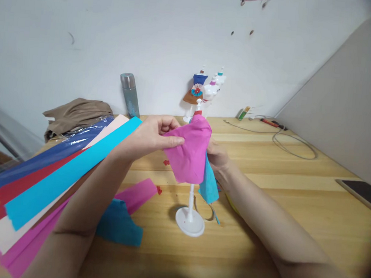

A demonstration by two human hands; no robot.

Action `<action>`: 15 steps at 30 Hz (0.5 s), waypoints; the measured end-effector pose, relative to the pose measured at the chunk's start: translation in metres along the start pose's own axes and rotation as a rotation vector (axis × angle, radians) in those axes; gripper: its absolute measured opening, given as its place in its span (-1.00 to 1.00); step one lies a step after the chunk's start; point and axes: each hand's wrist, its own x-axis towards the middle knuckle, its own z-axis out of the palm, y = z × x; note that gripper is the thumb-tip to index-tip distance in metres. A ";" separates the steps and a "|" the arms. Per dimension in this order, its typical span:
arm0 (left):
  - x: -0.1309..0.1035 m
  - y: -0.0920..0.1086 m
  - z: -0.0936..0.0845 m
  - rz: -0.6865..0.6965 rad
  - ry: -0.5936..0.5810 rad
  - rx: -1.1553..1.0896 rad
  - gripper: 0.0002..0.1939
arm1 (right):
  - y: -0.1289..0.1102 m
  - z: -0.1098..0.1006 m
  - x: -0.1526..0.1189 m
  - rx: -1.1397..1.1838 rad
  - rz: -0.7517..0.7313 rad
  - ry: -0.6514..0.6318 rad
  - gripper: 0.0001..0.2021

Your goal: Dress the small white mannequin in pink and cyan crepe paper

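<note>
Through my head feed I have the bare left hand (160,136) pinching the left edge of a bright pink, crinkled paper-like sheet (189,156) between thumb and fingers. That sheet is draped over the small white dress-form stand (189,221) at mid-table, below its red neck band (198,112). The right hand (217,158) is behind the sheet's right side, next to a hanging turquoise paper-like panel (209,186); its fingertips are hidden from me, so I cannot tell whether it grips anything. On the wooden table (244,246) left of the stand's round base I see a cut teal piece (121,226) beside a flat pink strip (138,194), near a fan of long coloured strips (70,168).
</note>
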 end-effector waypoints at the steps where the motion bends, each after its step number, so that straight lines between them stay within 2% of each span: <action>1: 0.000 0.000 -0.001 0.003 -0.017 0.000 -0.73 | 0.000 0.000 0.000 0.016 -0.012 -0.009 -0.52; 15: 0.004 -0.014 0.003 0.053 0.017 0.135 -0.85 | -0.003 0.009 0.004 -0.018 -0.046 -0.075 -0.61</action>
